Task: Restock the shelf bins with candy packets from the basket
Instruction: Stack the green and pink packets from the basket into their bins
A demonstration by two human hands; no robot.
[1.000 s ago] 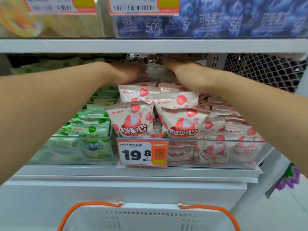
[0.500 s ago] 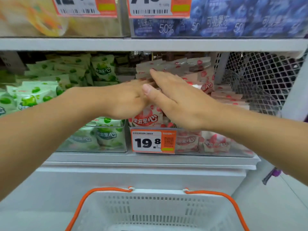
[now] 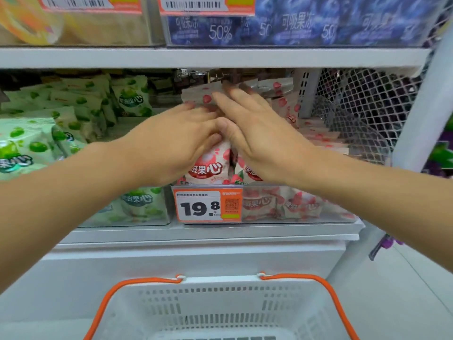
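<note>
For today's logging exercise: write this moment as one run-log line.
left hand: open, on pink packets | right hand: open, beside it | basket: below shelf

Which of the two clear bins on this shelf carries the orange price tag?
The right-hand bin, holding pink-and-white candy packets, with the 19.8 tag on its front. The green packets' bin beside it shows none.

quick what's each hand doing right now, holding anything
Left hand: open, fingers straight, resting on the pink-and-white lychee candy packets.
Right hand: open, fingers straight over the same packets, holding nothing.
</note>
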